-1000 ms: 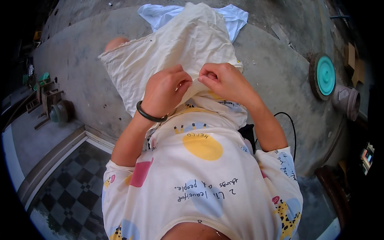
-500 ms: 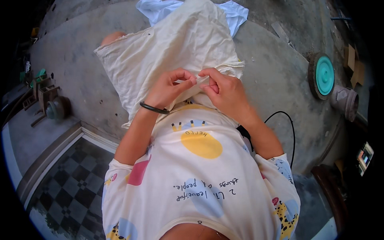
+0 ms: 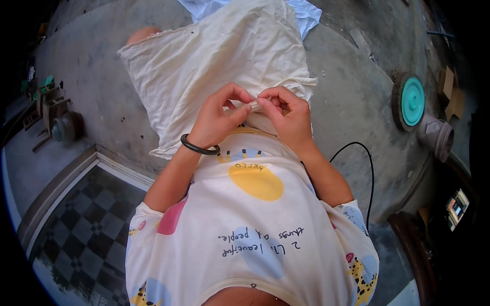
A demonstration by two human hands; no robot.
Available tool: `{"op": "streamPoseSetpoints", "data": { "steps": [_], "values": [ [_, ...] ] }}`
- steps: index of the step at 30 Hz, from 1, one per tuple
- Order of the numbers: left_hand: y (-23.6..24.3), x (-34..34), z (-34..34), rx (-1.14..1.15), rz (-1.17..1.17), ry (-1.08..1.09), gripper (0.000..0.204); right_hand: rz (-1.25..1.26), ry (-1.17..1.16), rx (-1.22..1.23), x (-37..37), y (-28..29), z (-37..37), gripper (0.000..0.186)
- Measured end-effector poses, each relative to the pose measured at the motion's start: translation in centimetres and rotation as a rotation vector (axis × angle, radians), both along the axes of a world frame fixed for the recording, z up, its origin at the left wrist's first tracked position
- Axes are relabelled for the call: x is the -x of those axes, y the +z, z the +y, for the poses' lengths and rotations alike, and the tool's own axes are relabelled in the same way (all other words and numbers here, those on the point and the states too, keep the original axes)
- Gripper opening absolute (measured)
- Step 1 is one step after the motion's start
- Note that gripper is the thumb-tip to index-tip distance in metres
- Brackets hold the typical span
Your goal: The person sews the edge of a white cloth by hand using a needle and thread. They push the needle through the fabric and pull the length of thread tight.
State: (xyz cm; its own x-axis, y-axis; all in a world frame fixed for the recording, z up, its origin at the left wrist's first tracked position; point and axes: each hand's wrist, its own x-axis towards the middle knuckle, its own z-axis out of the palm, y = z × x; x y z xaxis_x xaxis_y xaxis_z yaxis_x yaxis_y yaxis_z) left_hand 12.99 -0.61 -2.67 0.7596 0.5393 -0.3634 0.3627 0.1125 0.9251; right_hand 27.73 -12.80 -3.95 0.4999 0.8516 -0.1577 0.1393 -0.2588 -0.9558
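A cream-coloured cloth (image 3: 219, 56) with a frayed edge lies wrinkled across my lap. My left hand (image 3: 222, 115), with a dark bangle (image 3: 200, 147) on its wrist, pinches the cloth's near edge between thumb and forefinger. Close beside it, almost touching, my right hand (image 3: 286, 115) pinches the same edge, its other fingers curled in. The fingertips meet over a small fold; whether a needle or thread is between them is too small to tell. Beyond the cream cloth, a white-blue fabric (image 3: 306, 18) spreads on the ground.
On the right stand a round turquoise lid (image 3: 413, 101), a grey bucket (image 3: 438, 133) and cardboard pieces (image 3: 454, 102). A black cable (image 3: 370, 158) curves over the concrete floor (image 3: 347, 92). Small wooden stools (image 3: 52, 109) are at left, above a checkered tiled floor (image 3: 87, 229).
My right fingers have curled inward, and their tips now press closer to my left fingertips at the cloth edge. The view has shifted slightly.
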Motion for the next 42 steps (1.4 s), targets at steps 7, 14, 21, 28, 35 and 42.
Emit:
{"op": "streamPoseSetpoints", "data": {
  "steps": [7,14,21,28,35,42],
  "values": [
    [1.1,0.2,-1.5,-0.675,-0.107,-0.022,0.021,0.145,-0.094,-0.018,-0.3,0.0,-0.3,0.007],
    [0.5,-0.2,-1.6,-0.373,0.057,0.006,0.021,-0.019,-0.079,-0.023,-0.2,0.2,-0.8,0.005],
    [0.9,-0.3,-1.5,-0.435,-0.047,-0.053,0.013,-0.166,-0.045,-0.029,-0.3,0.3,-0.9,0.006],
    [1.0,-0.4,-1.7,-0.419,0.020,-0.007,0.015,-0.130,-0.076,-0.038,0.9,0.5,-1.0,0.008],
    [-0.3,-0.6,-1.8,-0.148,0.041,0.045,0.013,-0.491,-0.014,-0.181,1.4,-0.5,-0.7,0.013],
    [-0.8,-1.3,-1.7,0.321,0.033,0.239,0.016,-0.647,0.030,-0.348,1.0,-1.2,-0.5,0.021]
  ]
}}
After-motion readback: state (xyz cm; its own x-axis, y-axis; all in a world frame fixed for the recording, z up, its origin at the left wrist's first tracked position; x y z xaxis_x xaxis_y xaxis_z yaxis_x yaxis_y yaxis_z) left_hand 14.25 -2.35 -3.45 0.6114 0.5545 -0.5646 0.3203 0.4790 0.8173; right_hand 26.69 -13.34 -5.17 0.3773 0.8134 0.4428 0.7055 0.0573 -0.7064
